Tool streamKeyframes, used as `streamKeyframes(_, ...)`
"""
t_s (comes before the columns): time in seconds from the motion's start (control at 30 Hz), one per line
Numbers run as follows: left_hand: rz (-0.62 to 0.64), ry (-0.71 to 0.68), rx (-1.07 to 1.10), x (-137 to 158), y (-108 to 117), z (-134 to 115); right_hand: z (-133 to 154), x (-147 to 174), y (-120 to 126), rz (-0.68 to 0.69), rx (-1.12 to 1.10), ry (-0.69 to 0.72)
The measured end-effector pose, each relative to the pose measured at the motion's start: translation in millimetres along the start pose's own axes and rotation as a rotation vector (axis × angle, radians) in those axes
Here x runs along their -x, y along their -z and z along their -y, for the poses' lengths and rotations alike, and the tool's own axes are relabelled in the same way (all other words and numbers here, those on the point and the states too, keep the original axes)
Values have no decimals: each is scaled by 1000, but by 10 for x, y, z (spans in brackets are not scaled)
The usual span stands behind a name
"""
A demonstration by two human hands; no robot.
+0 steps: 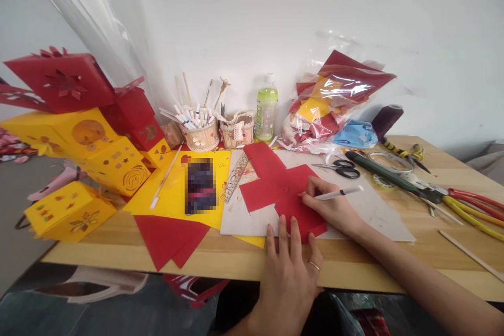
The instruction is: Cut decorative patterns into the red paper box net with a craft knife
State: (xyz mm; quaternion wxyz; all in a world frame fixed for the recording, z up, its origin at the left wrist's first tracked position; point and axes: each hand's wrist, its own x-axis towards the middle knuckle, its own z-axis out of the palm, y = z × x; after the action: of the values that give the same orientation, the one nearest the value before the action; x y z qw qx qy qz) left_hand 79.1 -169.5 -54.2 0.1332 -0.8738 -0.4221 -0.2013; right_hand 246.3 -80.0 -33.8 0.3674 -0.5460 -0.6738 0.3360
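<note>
A cross-shaped cutout of red paper (262, 195) lies on a pale grey board (372, 210). My right hand (328, 209) is closed round a white pen (342, 192) and rests on the cutout's right side. Its tip is hidden by my fingers. A small dark outline shows on the red paper near them. My left hand (289, 278) lies open along the near edge, fingers spread and fingertips on the paper. To the left of the cutout is a stencil ruler (236, 179). Black-handled scissors (344, 169) lie behind my right hand.
Yellow paper box lanterns (114, 165) and red ones (79, 84) are stacked at left. Pen holders (200, 137), a green bottle (266, 110) and a plastic bag of paper scraps (326, 105) line the wall. Pliers (437, 189) lie at right, a pixelated dark object (200, 186) on yellow paper.
</note>
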Motion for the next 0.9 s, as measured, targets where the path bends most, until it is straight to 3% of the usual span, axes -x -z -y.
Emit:
streamKeyframes(0.5,38,-8,-5,12,5,-1,5,-6,-7,8,-22,-17)
streamKeyframes(0.77,34,-2,-10,0,19,-3,82,48,57,-144,-30,-37)
streamKeyframes(0.9,3,2,-3,-3,1,2,170,174,94,-155,-27,-3)
